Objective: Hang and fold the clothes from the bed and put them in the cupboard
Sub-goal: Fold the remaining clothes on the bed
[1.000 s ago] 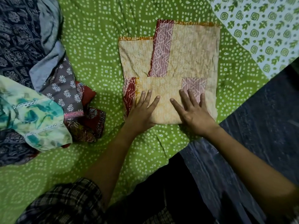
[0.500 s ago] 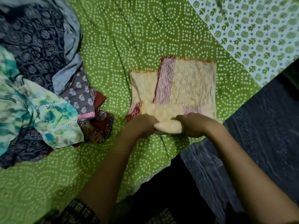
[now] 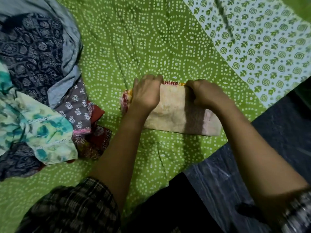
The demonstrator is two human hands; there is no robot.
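Hands folding: left hand (image 3: pixel 146 93) and right hand (image 3: pixel 204 94) are gripping the cream garment (image 3: pixel 176 115), fingers closed on its edge, on the bed (image 3: pixel 134 39). Unfolded pile (image 3: pixel 38 91) is lying at 9 o'clock. Next probably needs flattening the fold.

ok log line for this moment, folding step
step: folding | left hand: gripping far edge of cream garment | right hand: same | on green bedsheet | unfolded pile: left

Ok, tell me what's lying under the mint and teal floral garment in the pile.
Under the mint and teal floral garment show a grey leaf-print cloth, a dark red printed cloth and navy patterned fabric. How far each runs beneath it is covered.
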